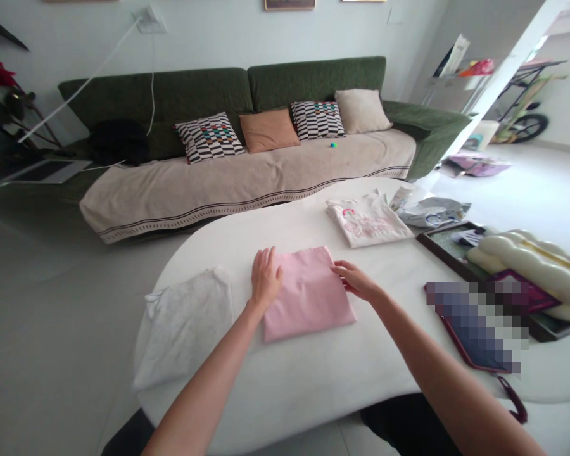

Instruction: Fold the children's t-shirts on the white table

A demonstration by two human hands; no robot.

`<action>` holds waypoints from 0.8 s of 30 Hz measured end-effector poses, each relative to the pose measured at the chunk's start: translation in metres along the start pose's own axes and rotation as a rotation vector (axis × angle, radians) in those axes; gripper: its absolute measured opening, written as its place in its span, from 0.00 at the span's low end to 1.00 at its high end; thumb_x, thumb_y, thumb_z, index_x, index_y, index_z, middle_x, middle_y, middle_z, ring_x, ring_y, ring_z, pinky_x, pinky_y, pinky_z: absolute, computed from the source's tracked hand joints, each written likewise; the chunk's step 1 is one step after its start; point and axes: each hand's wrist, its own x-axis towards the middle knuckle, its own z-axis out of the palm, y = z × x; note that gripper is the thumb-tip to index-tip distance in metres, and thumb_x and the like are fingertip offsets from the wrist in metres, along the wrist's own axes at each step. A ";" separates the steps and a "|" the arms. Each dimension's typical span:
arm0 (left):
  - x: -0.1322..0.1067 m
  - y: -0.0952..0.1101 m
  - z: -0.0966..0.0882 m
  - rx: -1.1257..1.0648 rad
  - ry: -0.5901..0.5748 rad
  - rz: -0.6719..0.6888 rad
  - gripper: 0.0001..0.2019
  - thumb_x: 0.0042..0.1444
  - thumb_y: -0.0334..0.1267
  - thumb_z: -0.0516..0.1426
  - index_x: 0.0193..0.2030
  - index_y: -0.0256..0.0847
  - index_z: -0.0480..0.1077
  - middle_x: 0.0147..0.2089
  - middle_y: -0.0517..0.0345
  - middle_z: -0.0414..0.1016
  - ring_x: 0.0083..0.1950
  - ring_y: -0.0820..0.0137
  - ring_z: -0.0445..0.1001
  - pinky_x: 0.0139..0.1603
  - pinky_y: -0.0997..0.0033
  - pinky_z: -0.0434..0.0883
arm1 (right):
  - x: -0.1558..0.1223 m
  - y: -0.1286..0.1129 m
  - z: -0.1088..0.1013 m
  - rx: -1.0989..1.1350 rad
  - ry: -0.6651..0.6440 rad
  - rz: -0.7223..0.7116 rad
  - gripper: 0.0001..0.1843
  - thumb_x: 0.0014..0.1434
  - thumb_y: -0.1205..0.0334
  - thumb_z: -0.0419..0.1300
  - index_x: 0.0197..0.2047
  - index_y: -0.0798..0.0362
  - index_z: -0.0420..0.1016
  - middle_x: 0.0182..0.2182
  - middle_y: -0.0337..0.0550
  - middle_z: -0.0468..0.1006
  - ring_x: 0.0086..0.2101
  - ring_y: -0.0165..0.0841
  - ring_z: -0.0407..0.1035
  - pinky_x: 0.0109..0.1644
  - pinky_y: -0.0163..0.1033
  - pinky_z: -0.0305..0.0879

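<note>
A folded pink piece of fabric [308, 294], squared off with slight creases, lies flat on the white table [294, 386]. My left hand [266, 278] rests along its left edge, fingers stretched out and touching it. At the right edge, the fingertips of my right hand [354, 278] touch the fabric's upper corner with the fingers loosely extended; some of them are partly hidden. To the left, a light grey-white patterned garment [190, 323] is spread out on the tabletop. Beyond the pink fabric sits a folded white shirt [370, 218] with a pink print.
On the right are a dark tray [441, 253] with a puffy cream item [527, 259], a blurred-out pouch-like object [470, 329] with a strap, and a silvery plastic package [432, 212]. A green sofa [156, 95] with cushions stands behind the table.
</note>
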 end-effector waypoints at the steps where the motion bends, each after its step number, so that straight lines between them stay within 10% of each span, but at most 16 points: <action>1: 0.000 0.008 0.004 0.110 -0.087 0.162 0.24 0.55 0.35 0.49 0.59 0.40 0.56 0.63 0.48 0.52 0.66 0.61 0.43 0.63 0.55 0.46 | -0.009 0.003 -0.003 -0.010 -0.008 0.010 0.15 0.50 0.57 0.59 0.41 0.52 0.66 0.24 0.35 0.70 0.23 0.25 0.66 0.24 0.27 0.60; 4: 0.003 0.026 0.022 0.268 -0.380 0.385 0.22 0.58 0.42 0.46 0.60 0.47 0.56 0.66 0.55 0.46 0.67 0.58 0.38 0.62 0.47 0.44 | -0.035 0.014 -0.008 -0.041 -0.043 0.028 0.17 0.50 0.54 0.59 0.41 0.52 0.65 0.26 0.36 0.72 0.25 0.25 0.67 0.28 0.29 0.62; 8: 0.005 0.030 0.045 0.348 -0.534 0.278 0.25 0.58 0.53 0.41 0.61 0.55 0.52 0.67 0.59 0.40 0.66 0.51 0.36 0.58 0.37 0.41 | -0.058 0.032 -0.013 -0.117 -0.037 0.002 0.18 0.47 0.52 0.60 0.38 0.53 0.65 0.25 0.34 0.70 0.24 0.23 0.65 0.30 0.30 0.61; 13: 0.004 0.026 0.050 0.387 -0.519 0.242 0.26 0.57 0.56 0.39 0.62 0.59 0.48 0.68 0.62 0.37 0.66 0.52 0.34 0.58 0.37 0.37 | -0.070 0.047 -0.018 -0.410 0.075 -0.086 0.16 0.48 0.55 0.58 0.38 0.55 0.65 0.18 0.33 0.67 0.21 0.27 0.63 0.28 0.34 0.60; 17: 0.005 0.032 0.044 0.375 -0.575 0.226 0.27 0.57 0.56 0.38 0.63 0.56 0.47 0.68 0.60 0.37 0.66 0.51 0.34 0.58 0.36 0.38 | -0.070 0.036 -0.001 -0.922 0.379 -0.338 0.22 0.55 0.56 0.50 0.51 0.59 0.62 0.40 0.56 0.73 0.39 0.40 0.68 0.43 0.44 0.62; 20: -0.002 0.031 0.036 0.339 -0.504 0.227 0.28 0.57 0.55 0.39 0.64 0.51 0.46 0.68 0.57 0.38 0.66 0.52 0.33 0.59 0.38 0.39 | -0.054 0.023 0.023 -1.158 0.440 -0.563 0.27 0.59 0.57 0.43 0.60 0.59 0.53 0.60 0.58 0.51 0.58 0.44 0.47 0.54 0.49 0.52; 24: -0.019 0.012 0.024 0.298 -0.330 0.145 0.31 0.54 0.56 0.45 0.63 0.50 0.48 0.68 0.55 0.40 0.66 0.52 0.33 0.61 0.42 0.36 | -0.019 0.024 0.047 -1.324 0.265 -0.634 0.31 0.61 0.51 0.40 0.64 0.56 0.45 0.64 0.48 0.41 0.62 0.40 0.29 0.60 0.53 0.38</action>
